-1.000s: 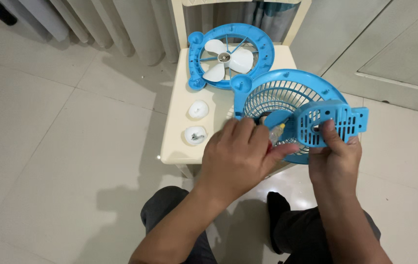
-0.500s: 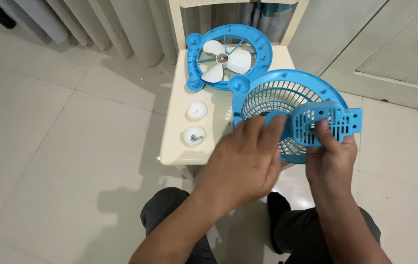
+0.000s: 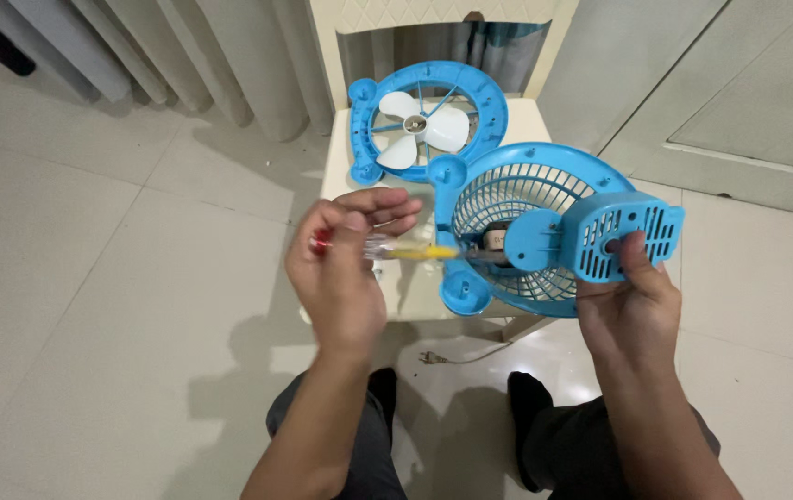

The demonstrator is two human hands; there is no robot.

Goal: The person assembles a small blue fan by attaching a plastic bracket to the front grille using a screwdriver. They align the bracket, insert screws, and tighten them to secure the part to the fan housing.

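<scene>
Screwdriver (image 3: 387,248) lies level, pinched in the left hand (image 3: 339,278), tip pointing right toward the motor at the hub of the blue rear grille (image 3: 517,190). Right hand (image 3: 628,310) clamps the slotted blue motor cover (image 3: 621,236) on that grille's right side. Far behind on the cream chair (image 3: 526,116) rests the front ring (image 3: 364,102) cradling a white blade (image 3: 424,128).
</scene>
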